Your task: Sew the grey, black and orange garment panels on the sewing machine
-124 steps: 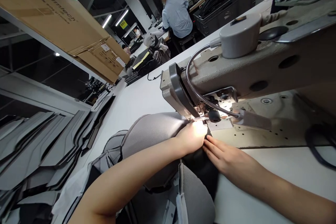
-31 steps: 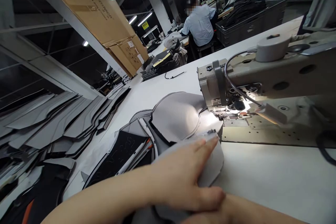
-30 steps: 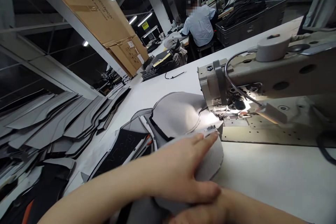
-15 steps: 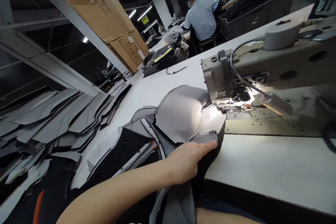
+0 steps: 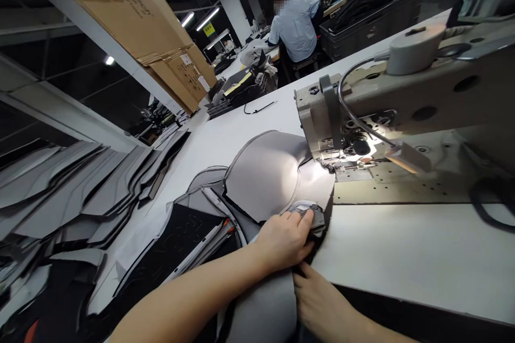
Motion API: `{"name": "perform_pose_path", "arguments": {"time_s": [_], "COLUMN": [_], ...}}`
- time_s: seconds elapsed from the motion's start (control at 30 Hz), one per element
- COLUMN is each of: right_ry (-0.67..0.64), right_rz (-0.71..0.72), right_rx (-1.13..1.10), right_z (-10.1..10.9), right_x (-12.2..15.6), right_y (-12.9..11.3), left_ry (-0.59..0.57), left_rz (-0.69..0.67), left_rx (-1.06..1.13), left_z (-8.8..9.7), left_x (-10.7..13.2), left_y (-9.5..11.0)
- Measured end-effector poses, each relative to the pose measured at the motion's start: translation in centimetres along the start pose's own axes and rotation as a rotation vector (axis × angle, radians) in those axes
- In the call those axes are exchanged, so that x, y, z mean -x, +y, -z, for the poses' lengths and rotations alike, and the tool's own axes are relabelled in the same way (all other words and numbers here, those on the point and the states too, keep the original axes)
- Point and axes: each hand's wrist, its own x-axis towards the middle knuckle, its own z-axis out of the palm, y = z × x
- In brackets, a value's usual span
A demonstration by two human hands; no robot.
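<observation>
At the far left of the frame, a spread of layered grey cut pieces lies in overlapping rows, with a black piece showing an orange strip in the lower left corner. Above them, in the upper left, a large printed cardboard box stands tilted in view. Left of centre, a black panel with wavy stitched lines lies beside a pale edging strip, a bit of orange near its upper right end.

The grey fabric sits in the middle of the frame, a rounded ribbed panel with dark edges; its right end reaches the needle area, where it is brightly lit. The left hand, its forearm coming from the lower left, lies just below centre with fingers bent close together, holding a folded edge of this fabric. Beyond, at upper centre, a person in a light blue shirt sits turned away.

The right hand is at lower centre, just below the left one and against the fabric; its fingertips are partly hidden, so I cannot tell how tightly they close. To its right, the white table stretches under the sewing machine, whose small lamp hangs on a bent metal tube. A dark loop lies at the right edge.
</observation>
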Motion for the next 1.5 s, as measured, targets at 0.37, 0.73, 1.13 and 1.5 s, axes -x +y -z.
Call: {"name": "perform_pose_path", "arguments": {"time_s": [0.37, 0.73, 1.13, 1.5], "right_ry": [0.269, 0.479, 0.503, 0.422], "right_rz": [0.049, -0.25, -0.177, -0.083], "right_rx": [-0.141, 0.271, 0.312, 0.285], "right_z": [1.9, 5.4, 4.3, 5.1], "right_x": [2.3, 5.2, 5.6, 5.7], "right_y": [0.0, 3.3, 4.0, 6.8], "left_ry": [-0.21, -0.174, -0.192, -0.116], "left_rz": [-0.098, 0.001, -0.02, 0.006], "left_rx": [0.021, 0.355, 0.252, 0.201], "left_z": [0.3, 0.9, 0.5, 1.0], "left_x": [-2.0, -2.7, -5.2, -8.9], "left_y": [1.1, 1.8, 1.9, 0.8]}}
